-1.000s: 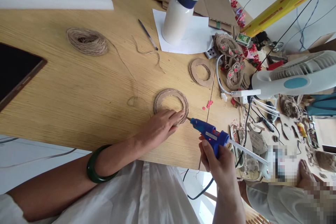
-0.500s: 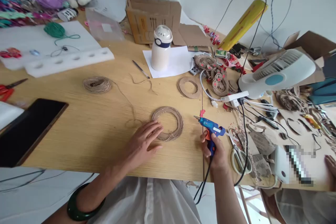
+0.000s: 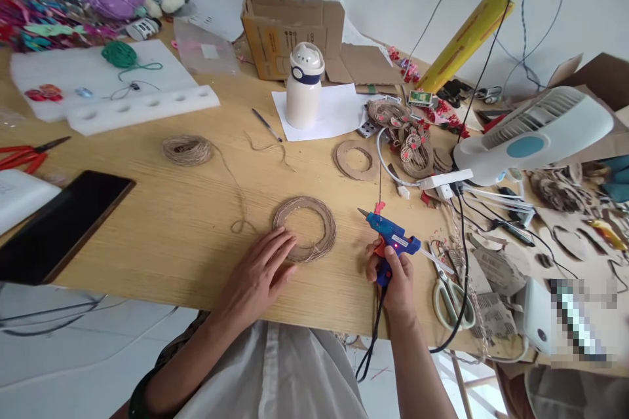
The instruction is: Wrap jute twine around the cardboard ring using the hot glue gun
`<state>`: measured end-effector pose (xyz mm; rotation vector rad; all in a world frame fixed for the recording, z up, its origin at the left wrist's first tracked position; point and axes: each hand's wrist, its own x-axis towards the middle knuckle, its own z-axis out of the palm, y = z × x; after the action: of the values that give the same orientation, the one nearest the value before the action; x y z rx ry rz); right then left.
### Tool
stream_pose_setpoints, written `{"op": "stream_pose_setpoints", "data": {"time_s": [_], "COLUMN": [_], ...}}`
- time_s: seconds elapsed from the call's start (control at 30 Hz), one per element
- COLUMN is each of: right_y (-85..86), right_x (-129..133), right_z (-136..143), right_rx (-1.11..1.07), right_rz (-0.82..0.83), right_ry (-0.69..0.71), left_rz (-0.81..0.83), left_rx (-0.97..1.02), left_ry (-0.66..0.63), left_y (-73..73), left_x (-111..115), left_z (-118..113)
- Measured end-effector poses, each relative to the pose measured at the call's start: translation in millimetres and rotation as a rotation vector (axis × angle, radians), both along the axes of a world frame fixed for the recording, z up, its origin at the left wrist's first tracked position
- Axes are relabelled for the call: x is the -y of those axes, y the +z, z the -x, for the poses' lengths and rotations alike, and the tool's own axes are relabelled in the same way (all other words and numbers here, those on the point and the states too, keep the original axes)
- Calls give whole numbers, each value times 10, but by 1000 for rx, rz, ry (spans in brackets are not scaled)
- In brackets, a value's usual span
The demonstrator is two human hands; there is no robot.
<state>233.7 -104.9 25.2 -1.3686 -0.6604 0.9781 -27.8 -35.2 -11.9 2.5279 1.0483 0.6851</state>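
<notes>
A cardboard ring wound with brown twine (image 3: 328,230) lies flat on the wooden table (image 3: 196,236). My left hand (image 3: 260,268) rests palm down, its fingertips on the ring's left edge, fingers stretched out. My right hand (image 3: 390,275) is wrapped round the handle of a blue glue gun (image 3: 393,233), whose nozzle points left toward the ring. A coil of twine (image 3: 187,150) sits to the upper left, and its loose strand trails down near my left fingers. Beyond the wound ring lies a bare cardboard ring (image 3: 340,160).
A white bottle (image 3: 303,95) stands on paper before a cardboard box (image 3: 295,29). Scissors (image 3: 449,298), cables and a white fan (image 3: 535,134) are at the right. A dark tablet (image 3: 63,226) and red-handled scissors (image 3: 29,156) lie left.
The wound ring and my left hand have shifted slightly left relative to the table. The glue gun in my right hand has moved a little left too. The camera view has also shifted.
</notes>
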Motion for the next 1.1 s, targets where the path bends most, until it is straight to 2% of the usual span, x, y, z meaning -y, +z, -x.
{"op": "stream_pose_setpoints", "data": {"time_s": [0.27, 0.37, 0.6, 0.77, 0.9, 1.1], "right_y": [-21, -47, -13, -59, -141, -201], "right_x": [140, 242, 480, 501, 510, 531], "right_z": [60, 39, -210, -373, -366, -340], "right_rx": [-30, -43, 128, 141, 180, 285], "right_rz": [23, -19, 8, -26, -128, -121], "right_ry": [-5, 3, 61, 61, 54, 29], "left_rz": [6, -21, -66, -50, -96, -149], "left_rx": [-28, -23, -52, -92, -58, -14], "left_ry": [-5, 0, 30, 39, 74, 61], "left_y": [117, 134, 147, 163, 119, 99], "left_x": [4, -9, 8, 38, 47, 52], "left_z": [27, 5, -30, 1, 20, 34]}}
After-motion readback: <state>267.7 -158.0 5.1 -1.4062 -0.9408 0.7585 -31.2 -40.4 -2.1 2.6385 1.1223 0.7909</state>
